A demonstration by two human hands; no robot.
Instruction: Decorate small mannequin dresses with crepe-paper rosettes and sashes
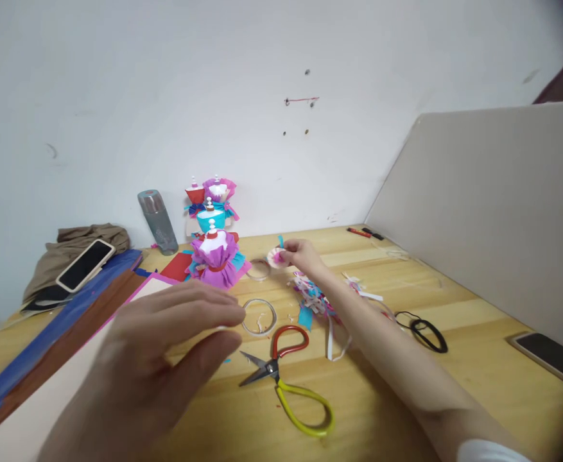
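Note:
My right hand [302, 253] reaches far over the table and pinches a small pleated paper rosette [275, 258], whitish with a pink centre. A bit of blue paper sticks up behind the rosette. Close to the camera, my left hand [165, 346] hovers with thumb and fingers apart; I see nothing held in it. Scissors with one red and one yellow handle [305, 410] lie with blades parted, right of my left hand. A roll of tape [259, 317] lies by my left fingertips, and another ring of tape [259, 269] sits left of the rosette.
Several small dress forms in coloured paper [216, 256] stand against the wall. A bottle [158, 221], a phone [86, 265] and coloured paper sheets [60, 333] are at left. Paper scraps [312, 294], black hair ties [428, 335] and another phone [553, 359] lie rightward.

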